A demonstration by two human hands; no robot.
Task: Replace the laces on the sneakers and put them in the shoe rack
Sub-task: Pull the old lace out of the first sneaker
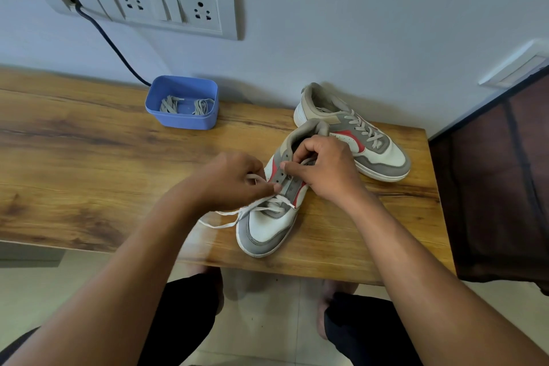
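A white, grey and red sneaker (267,226) lies on the wooden table (89,157) with its toe toward me, laced only at its lowest eyelets. My left hand (231,181) pinches the white lace (225,218) at the shoe's left eyelet row. My right hand (323,169) pinches the other part of the lace over the tongue. A loose lace end trails left across the table. The second sneaker (374,145) sits behind to the right, fully laced.
A blue plastic box (182,120) holding grey laces stands at the back by the wall. A dark cable (113,44) runs from the wall socket panel (166,6) down behind the box. A dark brown fabric rack (499,187) stands right of the table.
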